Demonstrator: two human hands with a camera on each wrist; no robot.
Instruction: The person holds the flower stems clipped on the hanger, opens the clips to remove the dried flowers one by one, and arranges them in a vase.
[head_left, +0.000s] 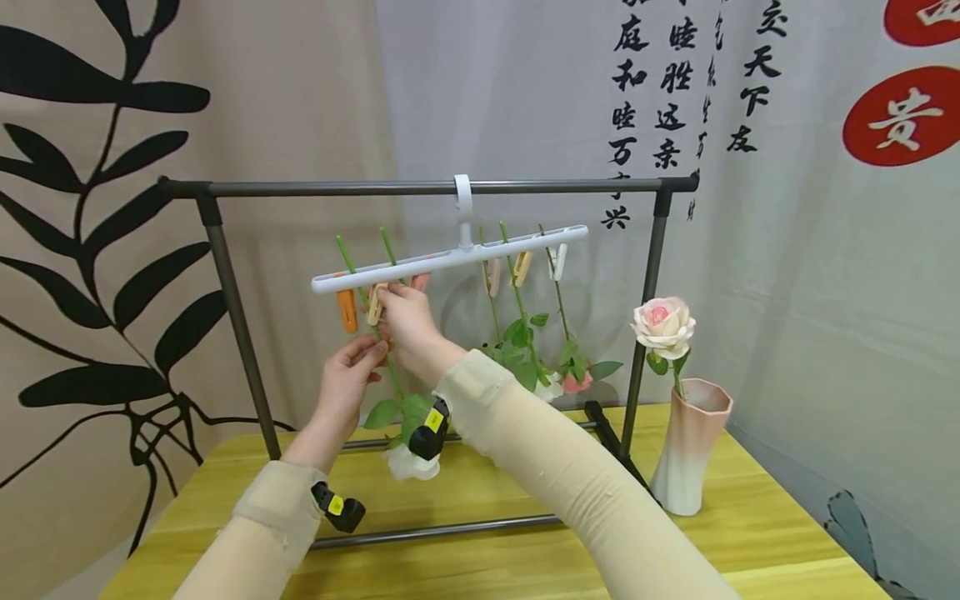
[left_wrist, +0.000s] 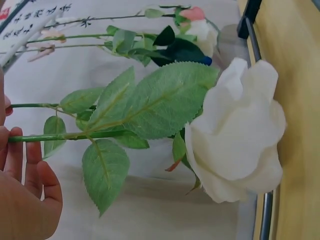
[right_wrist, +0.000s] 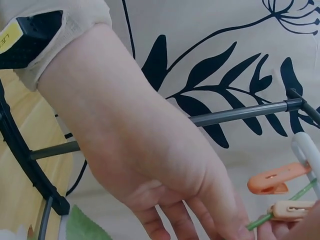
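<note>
A white rose (left_wrist: 240, 135) hangs head down, its green stem (head_left: 343, 252) rising past a tilted white hanger (head_left: 517, 247). My left hand (head_left: 351, 379) pinches that stem between thumb and fingers, just below a beige clothespin (head_left: 377, 305) on the hanger. Above it, my right hand (head_left: 416, 321) grips the beige clothespin; its fingertips are partly hidden in the head view. To the left hangs an orange clothespin (head_left: 347, 311). Behind my right hand are a pink clothespin (head_left: 421, 282) and a second stem (head_left: 387, 246). In the right wrist view, my left hand (right_wrist: 160, 145) covers much of the middle.
The hanger hooks over a dark metal rack (head_left: 315, 189) standing on a wooden table (head_left: 750, 533). More clothespins at its right end, one of them white (head_left: 557, 262), hold upside-down flowers. Right of the rack, a pink-and-white vase (head_left: 686, 454) carries a pale pink rose (head_left: 664, 327).
</note>
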